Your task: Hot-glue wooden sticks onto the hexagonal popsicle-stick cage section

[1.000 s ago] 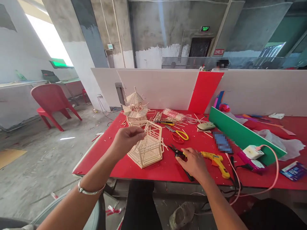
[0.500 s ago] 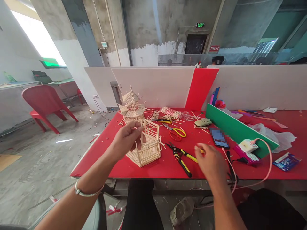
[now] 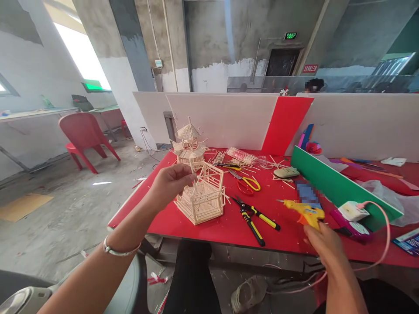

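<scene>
My left hand [image 3: 172, 185] is closed, thumb and fingertips pinched on a thin wooden stick [image 3: 192, 168] at the near left of a six-sided stick frame [image 3: 209, 205]. Whether that stick is joined to the frame, I cannot tell. At the right, my right hand [image 3: 324, 242] grips a yellow hot glue gun [image 3: 306, 210], its nozzle pointing left over the table. Between the hands lie black-and-yellow cutters [image 3: 255, 218], jaws toward the frame. Behind the frame stands a small tiered stick pagoda [image 3: 190, 144].
Yellow-and-red handled scissors [image 3: 247, 183] and loose sticks [image 3: 219, 157] lie on the red table [image 3: 212, 237]. A phone [image 3: 307, 194], a green board [image 3: 340, 183] and a purple power strip [image 3: 352, 226] with a pink cable are at the right. A white partition [image 3: 222, 117] stands behind.
My right hand has moved right, and the glue gun now shows plainly in it. My left hand stays at the frame. The whole view has shifted, with the scene sliding rightward.
</scene>
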`<state>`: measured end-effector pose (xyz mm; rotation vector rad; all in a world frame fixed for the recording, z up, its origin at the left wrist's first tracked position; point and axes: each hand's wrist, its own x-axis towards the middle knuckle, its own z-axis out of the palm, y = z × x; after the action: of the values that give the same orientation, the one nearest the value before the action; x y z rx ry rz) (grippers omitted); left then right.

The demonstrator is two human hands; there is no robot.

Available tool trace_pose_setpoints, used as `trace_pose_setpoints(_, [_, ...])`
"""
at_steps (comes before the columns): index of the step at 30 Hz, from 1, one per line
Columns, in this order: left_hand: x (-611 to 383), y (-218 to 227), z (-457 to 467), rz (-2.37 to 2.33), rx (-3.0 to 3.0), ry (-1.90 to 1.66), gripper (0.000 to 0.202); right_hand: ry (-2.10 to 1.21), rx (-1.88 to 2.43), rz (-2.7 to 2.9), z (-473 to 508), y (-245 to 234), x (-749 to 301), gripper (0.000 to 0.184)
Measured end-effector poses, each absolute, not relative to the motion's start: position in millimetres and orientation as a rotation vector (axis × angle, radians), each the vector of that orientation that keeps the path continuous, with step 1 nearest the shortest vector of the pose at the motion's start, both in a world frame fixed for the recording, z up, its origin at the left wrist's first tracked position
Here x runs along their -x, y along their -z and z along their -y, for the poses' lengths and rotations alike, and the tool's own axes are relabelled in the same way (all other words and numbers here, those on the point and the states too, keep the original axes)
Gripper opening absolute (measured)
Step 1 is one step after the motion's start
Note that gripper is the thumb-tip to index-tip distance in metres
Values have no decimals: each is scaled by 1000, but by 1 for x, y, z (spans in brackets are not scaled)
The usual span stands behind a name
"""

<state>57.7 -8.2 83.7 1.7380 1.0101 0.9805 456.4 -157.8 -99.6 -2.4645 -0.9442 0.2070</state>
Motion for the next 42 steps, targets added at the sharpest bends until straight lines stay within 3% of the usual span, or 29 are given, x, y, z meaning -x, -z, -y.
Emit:
trace_pose_setpoints(3, [-53,-82,5,-1048,-1736,-958,26,-500,1903,729,169,74,-417,37])
trace_pose_setpoints(6, [-55,-81,3,-1057,-1751,-950,27,-709,1532,914,171,37,-360,37])
trace_pose_setpoints(13, [-50,-76,1,-1024,-1769,-1010,27,-376,1928,1221,127,-1,-260,59])
trace_pose_setpoints(18, [-40,-69,-2,-1024,-1779,-982,24,-211,2067,1339,109,-3,-244,50])
trace_pose_setpoints(29, [-73,-85,-23,-984,-2290,-485,13,-307,2063,1113,145,10,-281,50])
trace_pose_setpoints(34, [-91,-94,-33,-1023,-2432,-178,22,-365,2079,1116,157,13,-287,50])
trace_pose_setpoints(42, [-101,-91,-35,-1030,-2456,-59,16,-438,1999,1142,158,17,-285,50])
